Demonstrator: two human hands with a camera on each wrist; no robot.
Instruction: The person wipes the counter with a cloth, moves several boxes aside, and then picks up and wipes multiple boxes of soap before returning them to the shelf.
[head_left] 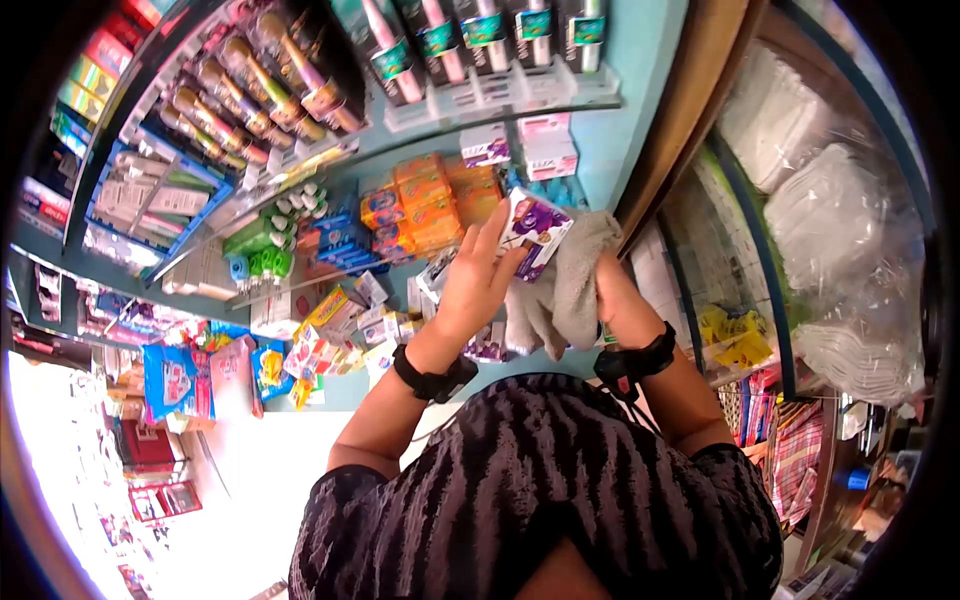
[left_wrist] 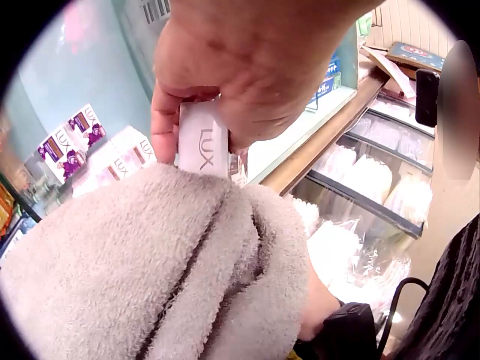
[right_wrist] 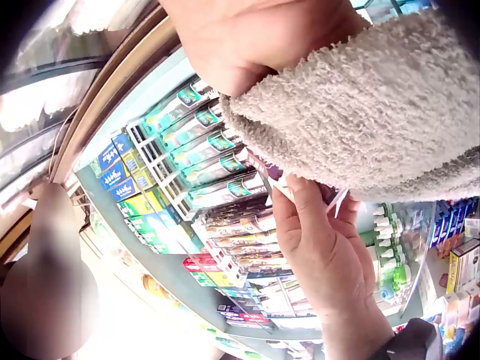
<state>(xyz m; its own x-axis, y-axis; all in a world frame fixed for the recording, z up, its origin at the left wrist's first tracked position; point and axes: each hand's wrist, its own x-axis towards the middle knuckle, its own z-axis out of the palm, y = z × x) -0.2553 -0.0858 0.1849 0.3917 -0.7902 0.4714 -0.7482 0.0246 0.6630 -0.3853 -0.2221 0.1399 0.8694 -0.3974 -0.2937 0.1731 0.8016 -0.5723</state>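
Observation:
My left hand [head_left: 474, 282] grips a white and purple LUX soap box [head_left: 540, 232] between thumb and fingers; in the left wrist view the box's white side [left_wrist: 202, 139] shows. A grey fluffy cloth [head_left: 578, 285] hangs from my right hand [head_left: 622, 300], whose fingers are partly hidden by it. The cloth is right beside the box. From the right wrist view, my right hand [right_wrist: 259, 37] holds the cloth [right_wrist: 367, 112] close to the box, and my left hand [right_wrist: 322, 255] pinches the box from the other side.
More LUX boxes [head_left: 548, 158] and orange soap packs [head_left: 425, 205] stand on the shelf behind. Brushes [head_left: 240, 85] and toothbrush packs [head_left: 485, 35] hang above. Small boxes [head_left: 335, 310] lie piled to the left. A wooden post [head_left: 700, 95] and bagged white goods [head_left: 830, 215] are at the right.

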